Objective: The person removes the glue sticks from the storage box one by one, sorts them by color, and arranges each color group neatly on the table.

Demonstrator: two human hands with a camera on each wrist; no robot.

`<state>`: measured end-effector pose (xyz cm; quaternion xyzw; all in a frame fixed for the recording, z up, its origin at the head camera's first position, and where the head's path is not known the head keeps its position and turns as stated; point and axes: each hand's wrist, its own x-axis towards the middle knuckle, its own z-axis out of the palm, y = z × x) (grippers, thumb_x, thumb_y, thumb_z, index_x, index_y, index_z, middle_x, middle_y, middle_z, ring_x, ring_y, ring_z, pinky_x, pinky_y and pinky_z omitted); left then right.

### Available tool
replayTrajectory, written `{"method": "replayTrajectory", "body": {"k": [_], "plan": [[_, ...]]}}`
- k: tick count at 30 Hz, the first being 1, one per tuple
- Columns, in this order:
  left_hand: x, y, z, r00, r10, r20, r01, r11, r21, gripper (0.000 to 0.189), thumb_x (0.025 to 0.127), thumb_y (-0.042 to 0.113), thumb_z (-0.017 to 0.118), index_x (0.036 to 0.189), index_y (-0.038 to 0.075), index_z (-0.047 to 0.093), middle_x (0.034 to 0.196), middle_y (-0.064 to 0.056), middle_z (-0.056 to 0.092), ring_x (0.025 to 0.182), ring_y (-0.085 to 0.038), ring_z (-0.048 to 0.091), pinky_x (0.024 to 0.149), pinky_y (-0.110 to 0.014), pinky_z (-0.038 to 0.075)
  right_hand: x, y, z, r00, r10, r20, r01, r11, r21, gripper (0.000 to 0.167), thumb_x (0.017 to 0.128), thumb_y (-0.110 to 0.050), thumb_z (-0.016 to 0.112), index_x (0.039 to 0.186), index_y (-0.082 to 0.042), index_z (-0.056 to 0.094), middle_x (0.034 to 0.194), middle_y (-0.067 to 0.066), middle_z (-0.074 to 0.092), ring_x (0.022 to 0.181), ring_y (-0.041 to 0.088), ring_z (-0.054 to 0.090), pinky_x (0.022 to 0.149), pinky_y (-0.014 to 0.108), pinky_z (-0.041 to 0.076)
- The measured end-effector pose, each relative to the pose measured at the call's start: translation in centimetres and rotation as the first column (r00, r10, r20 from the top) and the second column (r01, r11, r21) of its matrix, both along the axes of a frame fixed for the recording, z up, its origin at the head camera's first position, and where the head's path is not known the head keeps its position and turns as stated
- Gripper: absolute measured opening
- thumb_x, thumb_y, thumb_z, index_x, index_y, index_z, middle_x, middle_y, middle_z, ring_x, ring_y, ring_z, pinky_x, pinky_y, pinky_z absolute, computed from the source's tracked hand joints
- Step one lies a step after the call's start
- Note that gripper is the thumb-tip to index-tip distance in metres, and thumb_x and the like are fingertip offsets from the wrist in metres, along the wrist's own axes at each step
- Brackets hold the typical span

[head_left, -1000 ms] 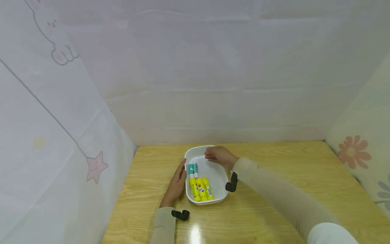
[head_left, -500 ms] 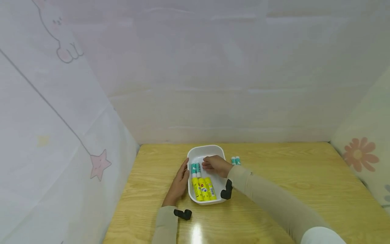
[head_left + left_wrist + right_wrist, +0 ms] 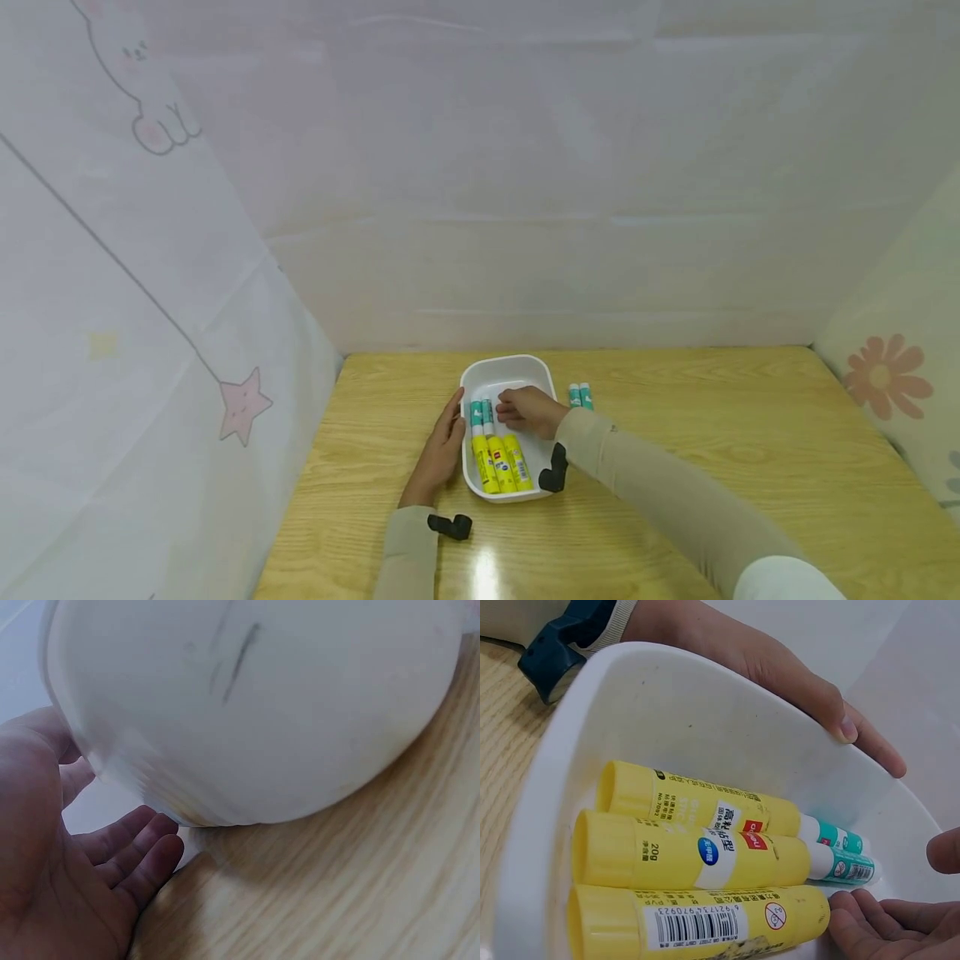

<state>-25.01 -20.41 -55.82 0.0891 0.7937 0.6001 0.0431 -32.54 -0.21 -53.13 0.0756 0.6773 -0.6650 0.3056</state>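
Note:
A white tray [image 3: 543, 467] sits on the table, holding several glue sticks. Three yellow glue sticks [image 3: 690, 855] lie side by side at its near end. Two smaller green-and-white glue sticks [image 3: 853, 868] lie beyond them along the left wall. My left hand [image 3: 441, 454] holds the tray's left side, its thumb on the rim and the other fingers along the outside. Inside the tray, my right hand [image 3: 531, 410] is by the sticks. In the right wrist view its fingers [image 3: 870, 922] are loosely bent near a yellow stick's end, the thumb apart and nothing between.
Two more green-and-white glue sticks [image 3: 581, 395] stand or lie on the wooden table [image 3: 712, 433] just right of the tray, partly behind the right forearm. A printed cloth backdrop [image 3: 562, 183] rises behind the table and on both sides.
My right hand has moved from above the tray's far right rim down and nearer, into the tray. The two green sticks on the table have come into sight. The left hand stays put.

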Motion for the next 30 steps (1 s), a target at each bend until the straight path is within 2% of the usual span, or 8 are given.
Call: {"method": "replayTrajectory", "body": {"k": [6,13,20,22,27,30], "plan": [[0.1,0.0,0.2,1.0,0.008,0.004,-0.008,1.0,-0.009,0.052,0.108,0.024,0.037,0.157,0.026,0.02,0.155,-0.016,0.031,0.14,-0.033,0.031,0.113,-0.054,0.024,0.0,-0.3,-0.2,1.0,-0.016,0.011,0.016,1.0,-0.009,0.042,0.099,-0.021,0.052,0.129,0.009,0.05,0.125,0.021,0.056,0.119,0.036,0.053,0.102,0.042,0.044],[0.2,0.0,0.4,1.0,0.01,0.011,-0.01,1.0,-0.004,0.052,0.108,0.022,0.036,0.157,0.026,0.02,0.154,-0.017,0.031,0.14,-0.033,0.031,0.113,-0.054,0.024,0.2,-0.9,-0.1,1.0,0.008,-0.01,-0.008,1.0,-0.01,0.041,0.099,-0.018,0.052,0.13,0.01,0.051,0.126,0.022,0.057,0.119,0.035,0.054,0.104,0.043,0.042],[0.1,0.0,0.3,1.0,0.006,0.011,-0.006,1.0,-0.011,0.052,0.108,0.023,0.036,0.157,0.026,0.019,0.155,-0.016,0.03,0.14,-0.033,0.03,0.113,-0.055,0.024,0.5,-1.4,-0.4,0.998,0.023,-0.065,-0.02,0.999,0.042,0.024,0.095,-0.002,0.056,0.114,0.012,0.058,0.102,0.017,0.059,0.093,0.026,0.056,0.097,0.042,0.048],[-0.2,0.0,-0.2,1.0,0.008,0.013,-0.008,1.0,-0.004,0.052,0.108,0.023,0.036,0.157,0.027,0.019,0.155,-0.015,0.029,0.141,-0.034,0.029,0.113,-0.055,0.023,0.4,-1.6,-0.6,0.998,0.011,-0.067,-0.007,0.999,0.049,0.028,0.093,0.0,0.057,0.119,0.012,0.057,0.102,0.016,0.058,0.091,0.023,0.055,0.095,0.04,0.049],[-1.2,0.0,-2.5,0.999,0.036,-0.01,-0.036,0.999,0.003,0.051,0.107,0.028,0.038,0.156,0.034,0.021,0.156,-0.01,0.03,0.14,-0.032,0.03,0.113,-0.055,0.023,0.2,-2.0,-1.0,0.997,-0.032,-0.064,0.036,0.998,0.054,0.05,0.093,-0.001,0.06,0.139,0.009,0.044,0.122,0.021,0.057,0.099,0.025,0.06,0.091,0.038,0.052],[-1.5,0.0,-3.1,0.998,0.051,-0.029,-0.051,0.999,-0.006,0.051,0.107,0.028,0.038,0.155,0.038,0.023,0.154,-0.006,0.033,0.139,-0.03,0.032,0.113,-0.054,0.024,0.1,-2.2,-1.3,0.996,-0.035,-0.08,0.04,0.997,0.068,0.052,0.092,-0.002,0.061,0.14,0.01,0.043,0.124,0.022,0.058,0.1,0.026,0.062,0.087,0.036,0.054]]}}
